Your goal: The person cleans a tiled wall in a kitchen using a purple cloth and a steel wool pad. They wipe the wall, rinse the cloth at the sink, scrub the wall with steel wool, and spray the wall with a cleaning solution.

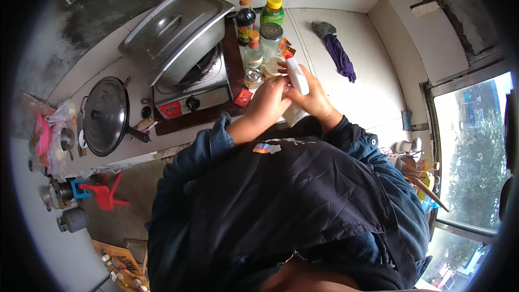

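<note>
In front of my chest, just over the counter's near edge, my two hands meet around a spray bottle point(297, 77) with a white head and a red tip. My right hand point(318, 100) wraps the bottle from the right. From the other side, my left hand point(264, 101) is closed against it, its fingers touching the right hand. Part of a pale, see-through body shows beneath the hands; the rest is hidden. Just beyond them stand a jar with a dark lid point(271, 38), a clear bottle with an orange cap point(253, 59) and a small pale container point(273, 66).
Left of the bottles, a large lidded steel pan point(181, 30) sits tilted on a gas stove point(200, 94). A dark lidded wok point(105, 116) lies farther left. A dark sauce bottle point(245, 20), a yellow-capped jar point(272, 13) and a purple cloth point(340, 58) stand or lie behind.
</note>
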Demonstrator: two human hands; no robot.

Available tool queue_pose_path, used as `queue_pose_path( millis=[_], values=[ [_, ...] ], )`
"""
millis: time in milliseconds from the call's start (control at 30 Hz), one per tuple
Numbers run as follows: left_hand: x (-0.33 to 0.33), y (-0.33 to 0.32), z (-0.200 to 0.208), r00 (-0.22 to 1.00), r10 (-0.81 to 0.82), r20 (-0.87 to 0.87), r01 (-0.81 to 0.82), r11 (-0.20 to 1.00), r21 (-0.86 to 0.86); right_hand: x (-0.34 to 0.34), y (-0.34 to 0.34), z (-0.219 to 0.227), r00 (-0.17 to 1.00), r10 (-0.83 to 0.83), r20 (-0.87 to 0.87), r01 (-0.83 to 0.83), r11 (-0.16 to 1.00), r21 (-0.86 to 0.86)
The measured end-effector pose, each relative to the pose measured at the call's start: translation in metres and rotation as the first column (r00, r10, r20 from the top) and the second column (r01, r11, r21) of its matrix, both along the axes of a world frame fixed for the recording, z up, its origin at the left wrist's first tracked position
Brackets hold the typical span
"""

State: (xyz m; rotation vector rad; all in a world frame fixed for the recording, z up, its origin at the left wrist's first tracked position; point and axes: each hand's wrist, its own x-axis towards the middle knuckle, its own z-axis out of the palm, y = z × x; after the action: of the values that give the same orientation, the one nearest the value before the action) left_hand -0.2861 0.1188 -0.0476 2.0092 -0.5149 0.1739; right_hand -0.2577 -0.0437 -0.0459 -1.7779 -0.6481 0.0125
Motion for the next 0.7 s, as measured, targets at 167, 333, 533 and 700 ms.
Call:
queue_pose_path(
  millis=[167,333,533,700],
  values=[
    [0.059,-0.037,-0.022,0.997,0.063,0.042,-0.073,0.941,0.332,0.07,-0.093,-0.02,0.903,-0.243,-0.353,0.331,0.919,0.215],
    [0.182,-0.06,-0.027,0.889,0.448,0.095,-0.381,0.61,0.695,0.124,-0.147,-0.032,0.87,-0.282,-0.405,0.289,0.956,-0.044],
    [0.263,-0.044,-0.075,0.75,0.647,-0.141,-0.192,0.417,0.888,0.137,-0.176,-0.051,0.845,-0.355,-0.401,0.318,0.935,-0.159],
    [0.248,-0.05,-0.058,0.923,0.384,-0.028,-0.185,0.508,0.842,0.123,-0.183,-0.045,0.831,-0.364,-0.421,0.314,0.931,-0.186]
  ],
)
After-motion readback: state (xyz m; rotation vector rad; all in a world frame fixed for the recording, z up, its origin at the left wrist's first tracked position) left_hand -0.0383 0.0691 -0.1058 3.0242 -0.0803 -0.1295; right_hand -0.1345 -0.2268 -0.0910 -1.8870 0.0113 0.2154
